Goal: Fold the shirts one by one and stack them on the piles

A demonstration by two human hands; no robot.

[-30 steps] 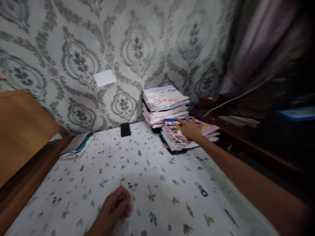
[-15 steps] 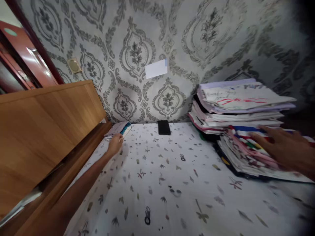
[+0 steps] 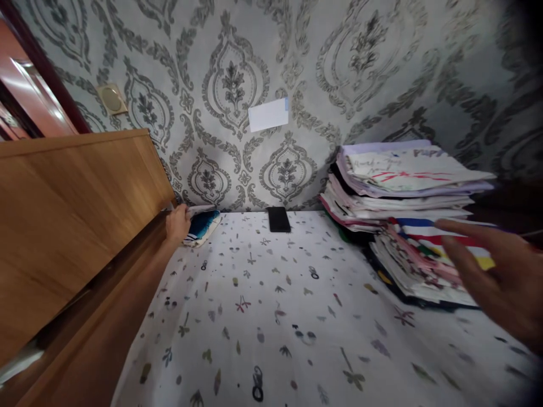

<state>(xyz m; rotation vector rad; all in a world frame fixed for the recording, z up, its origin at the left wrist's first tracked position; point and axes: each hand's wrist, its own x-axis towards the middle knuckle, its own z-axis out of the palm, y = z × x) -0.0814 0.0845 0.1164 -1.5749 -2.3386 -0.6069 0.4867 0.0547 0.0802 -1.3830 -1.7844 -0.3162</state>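
The left hand [image 3: 177, 223] has a closed grip on the near-left edge of the grey cloth [image 3: 201, 210], top of the small folded pile at the far left of the patterned sheet [image 3: 271, 305], just beside the wooden board [image 3: 85, 220]. The right hand [image 3: 503, 274] is spread wide by the striped cloth [image 3: 445, 234] on the shorter stack [image 3: 407, 277]; it is blurred, so I can't tell whether it touches.

To lift the grey cloth well, I'd pinch that one layer only, so the blue cloth [image 3: 204, 225] under it stays folded. Raising it clear of the board before drawing it inward should avoid a snag. The right palm serves best flat and light, since a push could slide the shorter stack into the taller stack [image 3: 407, 181] behind it.
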